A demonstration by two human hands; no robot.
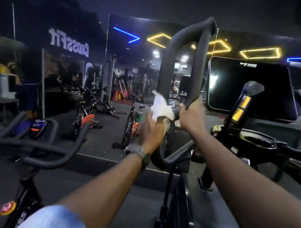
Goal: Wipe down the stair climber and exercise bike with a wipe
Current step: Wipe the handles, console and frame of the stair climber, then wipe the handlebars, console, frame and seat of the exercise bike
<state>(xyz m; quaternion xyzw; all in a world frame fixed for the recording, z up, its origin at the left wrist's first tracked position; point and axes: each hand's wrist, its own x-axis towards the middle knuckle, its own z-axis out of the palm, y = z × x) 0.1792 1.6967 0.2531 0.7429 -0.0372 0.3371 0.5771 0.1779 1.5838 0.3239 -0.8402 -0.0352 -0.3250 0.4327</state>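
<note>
The stair climber fills the right half, with a black looped handrail point(185, 47) rising at centre and a dark console screen point(250, 88) behind it. My right hand point(191, 115) grips the lower part of that handrail loop. My left hand point(152, 131), with a watch on the wrist, holds a crumpled white wipe point(161, 106) pressed against the rail just left of my right hand. The exercise bike point(32, 148) stands at the lower left, its black handlebars curving toward me.
Two short grips with yellow sensor bands point(242, 105) stick up right of the console, beside a cup holder point(258, 142). A wall mirror point(74, 77) ahead reflects other bikes and gym lights. Dark floor lies between the two machines.
</note>
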